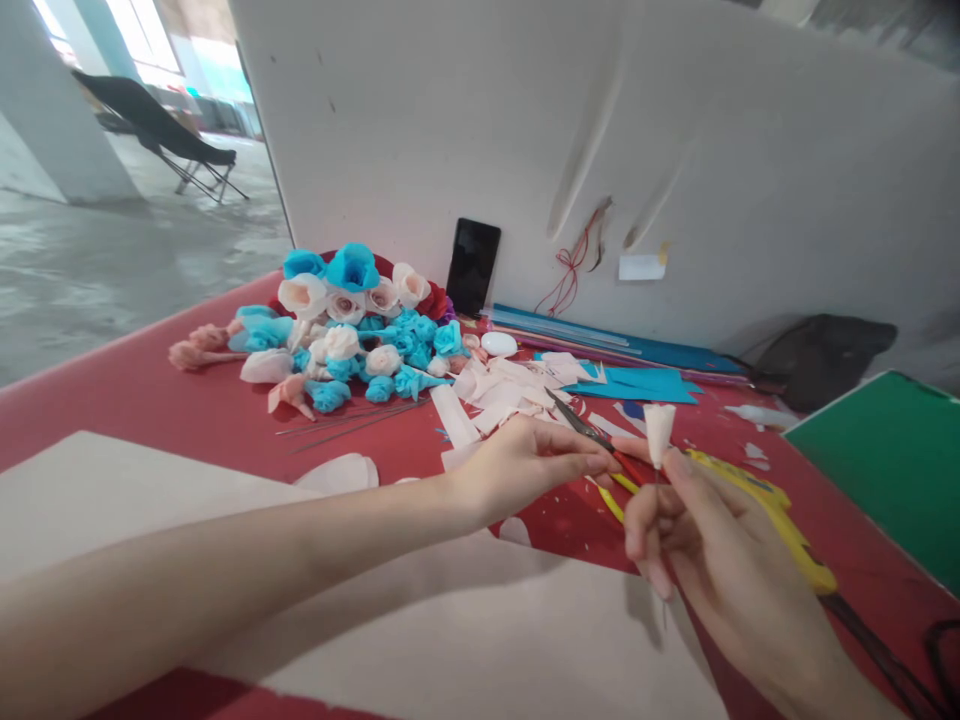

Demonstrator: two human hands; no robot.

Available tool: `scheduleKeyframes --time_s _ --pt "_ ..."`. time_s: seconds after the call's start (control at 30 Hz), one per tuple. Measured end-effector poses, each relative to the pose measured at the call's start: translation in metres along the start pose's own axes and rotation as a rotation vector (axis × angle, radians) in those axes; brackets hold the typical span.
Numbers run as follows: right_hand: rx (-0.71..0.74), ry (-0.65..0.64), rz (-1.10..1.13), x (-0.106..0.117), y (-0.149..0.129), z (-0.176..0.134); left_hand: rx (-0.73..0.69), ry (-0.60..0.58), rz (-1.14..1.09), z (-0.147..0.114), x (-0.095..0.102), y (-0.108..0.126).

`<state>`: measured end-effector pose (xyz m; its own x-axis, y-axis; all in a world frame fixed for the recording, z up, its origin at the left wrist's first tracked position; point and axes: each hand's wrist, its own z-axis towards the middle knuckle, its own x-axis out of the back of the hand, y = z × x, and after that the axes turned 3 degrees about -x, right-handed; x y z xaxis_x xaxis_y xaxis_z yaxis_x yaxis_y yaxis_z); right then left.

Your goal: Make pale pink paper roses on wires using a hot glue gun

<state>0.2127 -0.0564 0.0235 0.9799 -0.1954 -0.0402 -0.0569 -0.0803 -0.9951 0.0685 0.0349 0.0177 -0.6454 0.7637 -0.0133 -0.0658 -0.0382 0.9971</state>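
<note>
My right hand (712,540) pinches a cream paper flower bud (658,430) at its base, and its thin wire stem (663,610) runs down past the curled fingers. My left hand (536,465) reaches in from the left with its thumb and fingertips pressed together, close to the bud. Whatever the left fingertips hold, if anything, is hidden. Just behind them are scissors (581,420) with dark blades and red and yellow handles, partly covered by the hands. Under both forearms spreads a large cream paper sheet (480,630).
Blue, white and pink paper flowers (375,340) are heaped at the back left. Cream paper scraps (510,385) and blue strips (637,383) lie mid-table. A yellow glue gun (772,510) with a cord rests right, near a green board (885,460). A phone (474,265) leans on the wall.
</note>
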Motion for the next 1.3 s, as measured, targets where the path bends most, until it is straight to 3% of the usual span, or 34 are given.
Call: scheduleKeyframes --time_s 0.17,0.3,0.43,0.6,0.73,0.83,1.07,1.3 --pt "-0.028 -0.051 -0.052 0.0 0.008 0.0 -0.046 -0.021 -0.036 -0.006 -0.009 0.001" --pt "-0.015 -0.059 -0.105 0.0 0.009 -0.002 -0.135 0.047 0.01 -0.01 -0.015 0.003" --pt "0.024 0.013 -0.061 0.001 0.003 -0.003 -0.147 0.116 0.06 -0.008 -0.011 0.005" --pt "-0.027 0.05 0.001 0.0 0.0 -0.002 -0.207 0.169 0.052 -0.003 -0.004 0.005" --pt "-0.052 0.045 0.04 -0.001 0.001 0.002 -0.291 0.216 0.048 -0.002 0.001 0.008" --pt "-0.067 0.05 0.047 -0.002 0.003 0.003 -0.264 0.26 0.091 -0.002 0.002 0.01" --pt "-0.061 0.078 0.039 -0.003 0.004 -0.001 -0.145 -0.023 0.061 -0.01 -0.009 0.005" --pt "0.023 0.167 -0.012 0.001 -0.003 0.002 -0.232 0.08 0.068 -0.01 -0.01 0.006"
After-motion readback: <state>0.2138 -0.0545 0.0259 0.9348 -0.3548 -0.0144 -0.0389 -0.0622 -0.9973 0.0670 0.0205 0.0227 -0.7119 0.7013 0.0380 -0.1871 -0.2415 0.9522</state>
